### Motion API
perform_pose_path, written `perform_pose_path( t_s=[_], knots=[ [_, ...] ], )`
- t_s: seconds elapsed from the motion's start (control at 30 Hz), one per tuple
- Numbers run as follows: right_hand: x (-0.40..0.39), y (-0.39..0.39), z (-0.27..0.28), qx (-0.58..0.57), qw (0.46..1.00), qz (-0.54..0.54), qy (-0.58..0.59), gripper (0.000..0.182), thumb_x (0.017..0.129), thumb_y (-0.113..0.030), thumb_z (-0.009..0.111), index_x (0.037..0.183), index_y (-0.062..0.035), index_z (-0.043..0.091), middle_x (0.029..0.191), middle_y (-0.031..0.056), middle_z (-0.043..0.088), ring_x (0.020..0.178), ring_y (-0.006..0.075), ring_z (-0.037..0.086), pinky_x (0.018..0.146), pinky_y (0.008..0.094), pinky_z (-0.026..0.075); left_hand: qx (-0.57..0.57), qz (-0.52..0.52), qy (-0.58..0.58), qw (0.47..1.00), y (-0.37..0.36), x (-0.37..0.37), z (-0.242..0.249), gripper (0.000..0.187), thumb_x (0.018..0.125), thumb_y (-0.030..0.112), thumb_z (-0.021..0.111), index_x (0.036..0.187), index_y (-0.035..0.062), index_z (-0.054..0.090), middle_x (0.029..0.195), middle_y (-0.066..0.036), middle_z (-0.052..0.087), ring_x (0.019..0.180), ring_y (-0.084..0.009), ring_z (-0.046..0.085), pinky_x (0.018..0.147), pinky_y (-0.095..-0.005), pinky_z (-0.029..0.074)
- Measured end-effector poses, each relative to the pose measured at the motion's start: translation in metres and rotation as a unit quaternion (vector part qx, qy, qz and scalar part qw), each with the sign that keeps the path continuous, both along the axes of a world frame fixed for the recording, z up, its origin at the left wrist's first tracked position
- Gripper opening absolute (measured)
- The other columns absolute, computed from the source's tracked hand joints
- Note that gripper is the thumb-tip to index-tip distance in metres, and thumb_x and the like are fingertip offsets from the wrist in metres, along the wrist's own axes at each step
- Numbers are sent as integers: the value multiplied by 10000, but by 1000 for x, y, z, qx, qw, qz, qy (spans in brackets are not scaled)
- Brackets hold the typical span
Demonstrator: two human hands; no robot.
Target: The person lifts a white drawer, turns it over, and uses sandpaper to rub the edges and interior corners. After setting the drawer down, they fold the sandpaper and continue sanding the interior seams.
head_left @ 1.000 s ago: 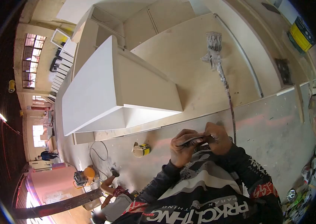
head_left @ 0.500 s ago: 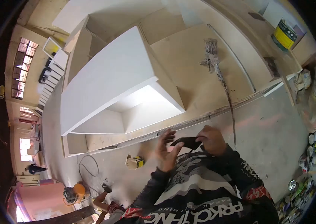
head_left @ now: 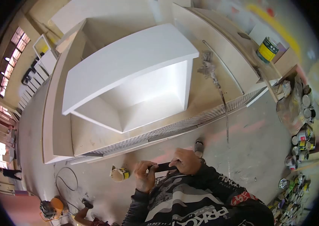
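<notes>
In front of my shirt, both hands grip a thin, flat black piece point(head_left: 162, 167), perhaps a folded sheet; its exact kind cannot be made out. My left hand point(head_left: 144, 176) is closed on one end, thumb and fingers pinching it. The other end is in the closed fingers of my right hand point(head_left: 186, 161). Beyond my hands stands a white box-like unit point(head_left: 129, 64) with an open front and a curved top. It rests on a larger beige wooden base point(head_left: 86, 137) with a patterned front strip.
A paint-crusted tool point(head_left: 207, 67) with a long dark hose lies on the base. A yellow-and-green can point(head_left: 267, 50) stands at upper right. On the floor are a cut container point(head_left: 119, 174), a coiled hose point(head_left: 66, 180) and several paint cans point(head_left: 298, 150). Another person's leg point(head_left: 82, 214) shows at lower left.
My left fingers, spread before, have closed on the black piece, which now looks narrower and straighter. My view has shifted, and a shoe now shows beside my right hand.
</notes>
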State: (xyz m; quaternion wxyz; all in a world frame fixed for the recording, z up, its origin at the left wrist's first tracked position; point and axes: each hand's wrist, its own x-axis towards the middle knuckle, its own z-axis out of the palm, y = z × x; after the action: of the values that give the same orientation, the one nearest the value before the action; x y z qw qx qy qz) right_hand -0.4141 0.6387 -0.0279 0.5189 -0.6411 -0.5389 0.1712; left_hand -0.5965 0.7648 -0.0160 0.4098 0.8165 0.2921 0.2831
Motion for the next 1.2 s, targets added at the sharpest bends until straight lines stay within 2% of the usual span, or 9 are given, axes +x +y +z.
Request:
perform_pose_path(
  t_s=[0.13,0.2,0.57,0.83,0.93,1.0,1.1,1.17,1.2],
  knots=[
    [-31,10,8,-30,998,15,-60,257,780,-137,770,768,-44,531,766,125,548,681,353,598,576,427,472,102,19,10,995,-5,-21,11,134,762,-4,756,869,53,700,832,-64,630,864,-245,601,709,-361,491],
    [-41,16,11,-70,992,61,-91,224,816,-178,744,791,-48,563,780,120,559,720,346,603,604,434,478,152,-33,44,987,-3,-38,0,166,739,-6,720,872,88,684,843,-57,618,845,-274,573,723,-416,452],
    [-52,52,13,-76,983,164,-17,145,847,-129,727,863,-36,617,844,130,620,769,329,621,666,405,494,146,4,88,985,8,-58,-31,146,770,26,654,884,80,580,872,-84,597,836,-313,568,758,-431,416],
    [-2,91,10,-65,963,261,18,139,842,-64,715,904,-18,599,883,158,630,793,362,613,689,415,497,154,6,40,987,39,-16,4,201,689,-4,687,871,70,642,854,-68,613,825,-294,577,773,-418,426],
    [11,101,13,-39,962,268,24,154,860,-77,722,947,-4,618,884,128,635,837,299,650,705,408,509,152,24,44,987,49,2,16,195,671,-32,678,838,61,638,811,-76,609,809,-293,586,767,-402,432],
    [8,105,27,-17,964,157,214,183,874,-73,718,1023,6,647,894,78,651,897,210,659,753,369,531,144,56,45,987,56,9,22,180,686,-40,678,836,50,635,808,-86,610,806,-292,591,759,-392,439],
    [16,101,32,-23,957,86,276,266,879,-76,700,1118,24,639,952,52,653,964,162,625,816,333,532,-75,89,-103,988,61,27,22,107,793,-50,676,878,12,652,834,-129,634,800,-257,634,719,-350,489],
    [21,91,46,-134,947,47,289,312,866,-61,677,1160,25,617,1012,65,654,968,168,620,841,311,513,-94,17,-103,990,67,34,54,110,849,12,694,957,17,675,908,-135,650,854,-275,634,767,-363,499],
    [17,91,44,-68,933,30,352,305,874,-68,669,1158,29,609,1024,64,650,963,164,615,830,304,506,-30,-7,-98,995,74,37,72,175,871,76,710,1031,13,673,933,-143,647,878,-298,628,783,-378,502]
  ],
)
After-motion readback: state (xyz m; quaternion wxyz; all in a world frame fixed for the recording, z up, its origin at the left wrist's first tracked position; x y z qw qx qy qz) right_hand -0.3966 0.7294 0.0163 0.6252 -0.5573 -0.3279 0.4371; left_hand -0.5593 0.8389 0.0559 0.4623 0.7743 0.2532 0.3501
